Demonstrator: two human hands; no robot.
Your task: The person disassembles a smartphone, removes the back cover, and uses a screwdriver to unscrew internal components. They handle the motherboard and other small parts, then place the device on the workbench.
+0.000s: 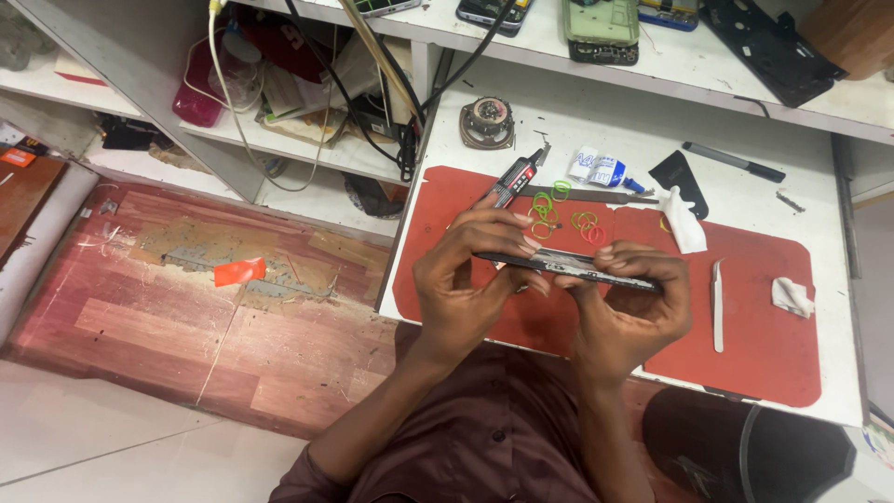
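Both my hands hold a thin dark phone (570,268) edge-on above a red work mat (764,307). My left hand (466,279) pinches its left end, thumb under and fingers over the top edge. Gripping the right end is my right hand (629,312), its fingertips pressed along the upper edge. Several coloured rubber bands (559,212), green, yellow and red, lie on the mat just beyond the phone.
White tweezers (717,303) and a crumpled white wipe (792,296) lie on the mat at right. A glue tube (601,171), a dark pick (678,175), a pen (734,161), a small round speaker (487,121) and a red-black tool (514,179) sit behind. Phones lie on the upper shelf; cables hang left.
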